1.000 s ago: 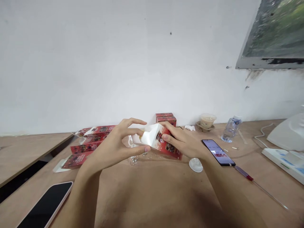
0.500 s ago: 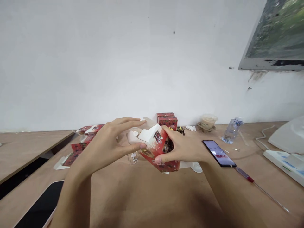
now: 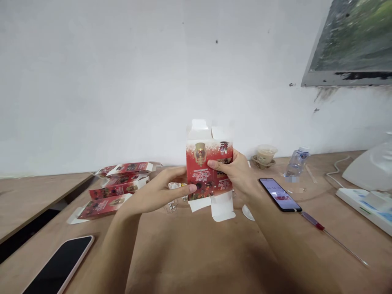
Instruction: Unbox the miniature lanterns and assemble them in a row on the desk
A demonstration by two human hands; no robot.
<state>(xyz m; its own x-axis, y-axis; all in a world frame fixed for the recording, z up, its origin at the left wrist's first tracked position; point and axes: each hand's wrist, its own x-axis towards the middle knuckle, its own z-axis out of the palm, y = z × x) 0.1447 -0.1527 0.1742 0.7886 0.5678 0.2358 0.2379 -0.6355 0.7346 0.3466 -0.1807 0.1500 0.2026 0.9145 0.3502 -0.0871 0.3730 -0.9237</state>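
Observation:
A small red printed carton [image 3: 206, 169] stands upright above the brown table [image 3: 196, 253], its white flaps open at top and bottom. My left hand [image 3: 159, 192] grips its lower left edge with thumb and fingers. My right hand [image 3: 235, 171] holds its right side, thumb across the front. Several flat red cartons [image 3: 116, 190] lie stacked to the left. Small clear plastic pieces [image 3: 172, 205] rest on the table just behind my left hand.
A dark phone [image 3: 59, 265] lies near left. A lit phone [image 3: 278, 194] and a red-handled screwdriver [image 3: 324, 232] lie to the right. A lidded cup [image 3: 266, 154], a water bottle [image 3: 294, 163] and white devices [image 3: 367, 179] stand at back right. A white disc [image 3: 247, 212] sits under my right wrist.
The carton was tilted low over the table between both hands; it has since been raised and turned upright, its printed front facing me, with flaps hanging open.

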